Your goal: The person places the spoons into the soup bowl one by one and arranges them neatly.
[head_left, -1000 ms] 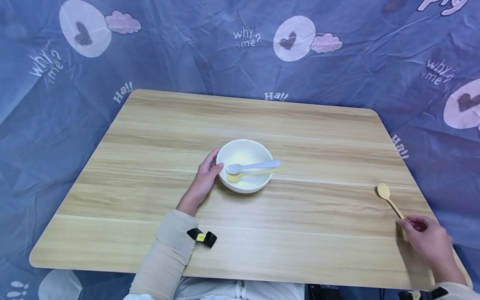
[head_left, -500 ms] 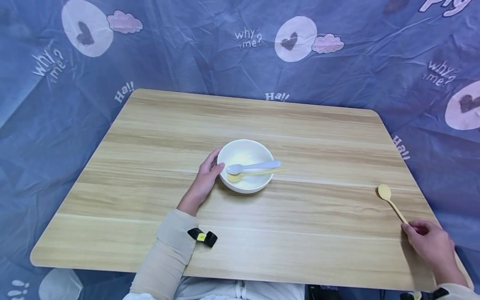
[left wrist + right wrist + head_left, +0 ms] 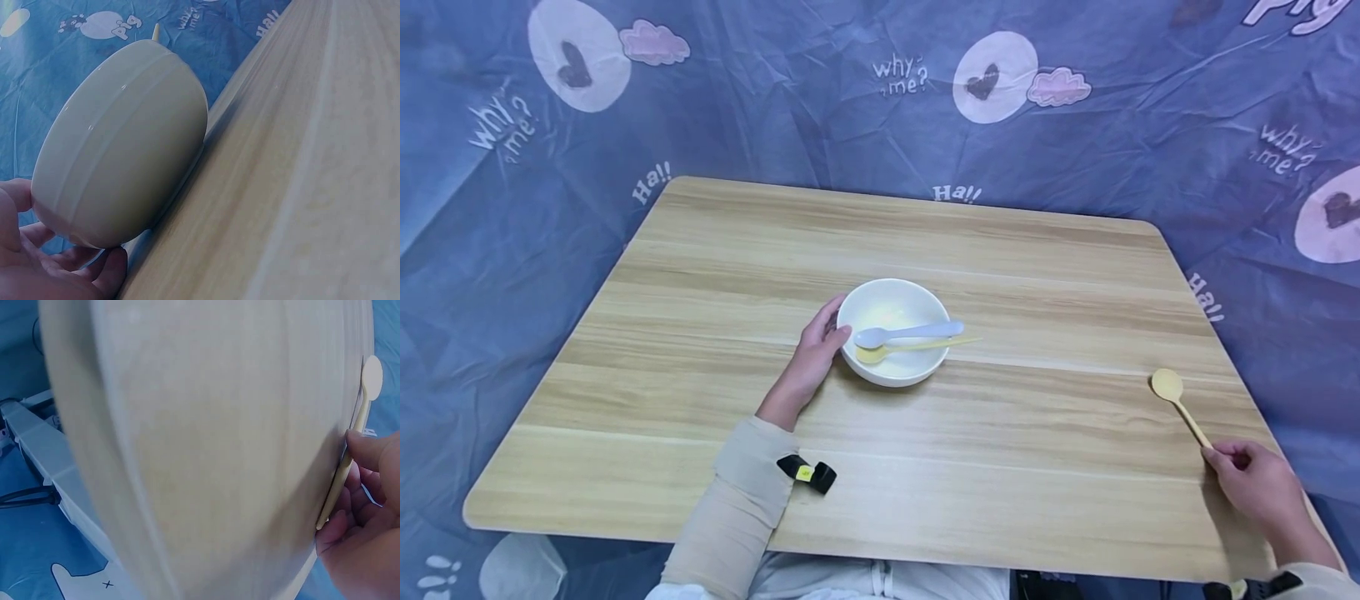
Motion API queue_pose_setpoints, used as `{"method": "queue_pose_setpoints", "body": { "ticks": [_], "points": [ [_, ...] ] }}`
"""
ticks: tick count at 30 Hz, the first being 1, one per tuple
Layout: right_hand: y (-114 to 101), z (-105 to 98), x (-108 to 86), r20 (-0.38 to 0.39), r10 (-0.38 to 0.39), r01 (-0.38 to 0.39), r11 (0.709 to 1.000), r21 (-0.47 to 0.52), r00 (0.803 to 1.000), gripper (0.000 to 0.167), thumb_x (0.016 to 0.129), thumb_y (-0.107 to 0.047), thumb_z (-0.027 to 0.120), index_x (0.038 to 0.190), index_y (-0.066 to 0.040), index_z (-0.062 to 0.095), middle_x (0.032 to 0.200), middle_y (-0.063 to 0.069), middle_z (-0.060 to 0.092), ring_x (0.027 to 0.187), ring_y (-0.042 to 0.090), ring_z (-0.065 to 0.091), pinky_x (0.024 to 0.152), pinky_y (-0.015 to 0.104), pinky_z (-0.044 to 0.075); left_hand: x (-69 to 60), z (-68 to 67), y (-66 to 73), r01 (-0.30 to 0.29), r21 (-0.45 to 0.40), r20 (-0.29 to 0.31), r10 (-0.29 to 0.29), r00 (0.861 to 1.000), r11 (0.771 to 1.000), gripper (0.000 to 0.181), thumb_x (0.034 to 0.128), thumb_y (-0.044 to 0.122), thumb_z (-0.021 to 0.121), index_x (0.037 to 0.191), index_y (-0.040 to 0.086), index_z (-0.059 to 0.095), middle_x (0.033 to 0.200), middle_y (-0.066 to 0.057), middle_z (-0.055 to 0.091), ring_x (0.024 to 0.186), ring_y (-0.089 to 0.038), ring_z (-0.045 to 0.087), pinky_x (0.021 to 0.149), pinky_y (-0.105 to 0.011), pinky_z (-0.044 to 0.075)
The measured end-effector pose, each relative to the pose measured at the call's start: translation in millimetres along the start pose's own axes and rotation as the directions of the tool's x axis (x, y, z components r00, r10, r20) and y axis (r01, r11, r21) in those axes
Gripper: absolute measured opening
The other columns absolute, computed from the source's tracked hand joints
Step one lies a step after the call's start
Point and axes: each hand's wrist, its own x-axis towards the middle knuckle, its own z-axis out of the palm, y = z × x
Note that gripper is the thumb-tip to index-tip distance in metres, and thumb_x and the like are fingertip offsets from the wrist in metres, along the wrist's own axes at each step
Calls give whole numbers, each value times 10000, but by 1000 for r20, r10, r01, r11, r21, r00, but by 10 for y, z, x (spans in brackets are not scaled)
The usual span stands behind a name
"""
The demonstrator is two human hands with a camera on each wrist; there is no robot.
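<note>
A white bowl stands near the middle of the table, and my left hand holds it by its left side, thumb at the rim and fingers along the outer wall. In the left wrist view the bowl's outside fills much of the picture. Inside it lie a pale blue spoon and a yellow spoon, handles leaning over the right rim. At the table's right side my right hand pinches another yellow spoon by its handle, the head pointing away from me. The right wrist view shows this spoon close to the tabletop.
The wooden table has rounded corners, and its right edge runs close to my right hand. A blue printed cloth hangs behind and around it. Below the tabletop, the right wrist view shows a pale frame bar and a dark cable.
Over the last second my right hand has shifted slightly toward me and to the right with the yellow spoon in its grip. My left hand stays at the bowl.
</note>
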Motion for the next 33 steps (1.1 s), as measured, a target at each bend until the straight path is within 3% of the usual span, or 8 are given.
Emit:
{"method": "queue_pose_setpoints", "body": {
  "ticks": [8,16,25,33],
  "points": [
    [-30,-27,-24,-1,19,-19,1000,20,1000,345,930,-248,540,1006,81,608,732,55,595,602,71,439,506,215,333,3,4,-3,-10,-1,2,10,1000,1000,534,988,103,427,1490,90,246,1541,-63,258,1416,-175,237,1171,-295,205],
    [-155,-128,-14,-51,31,-30,999,32,998,425,937,-304,528,1060,95,608,696,6,583,570,35,426,518,241,336,-82,28,182,14,-1,16,-14,1000,1000,544,984,57,404,1489,21,205,1552,-120,217,1430,-225,203,1178,-320,189],
    [-369,-270,-5,-81,19,-14,998,63,997,465,931,-341,537,1087,92,600,711,-60,563,556,-70,383,462,177,371,5,-9,-13,-12,-1,4,12,1000,1000,543,987,119,435,1493,91,239,1549,-57,241,1422,-169,220,1175,-293,191],
    [-574,-371,8,-93,70,-60,993,102,993,481,904,-391,575,1108,43,623,635,-302,435,553,-125,366,480,195,379,7,-3,-21,-25,14,-4,25,1000,1000,544,977,122,444,1487,99,256,1538,-58,268,1414,-169,243,1170,-293,208]
  ]
}}
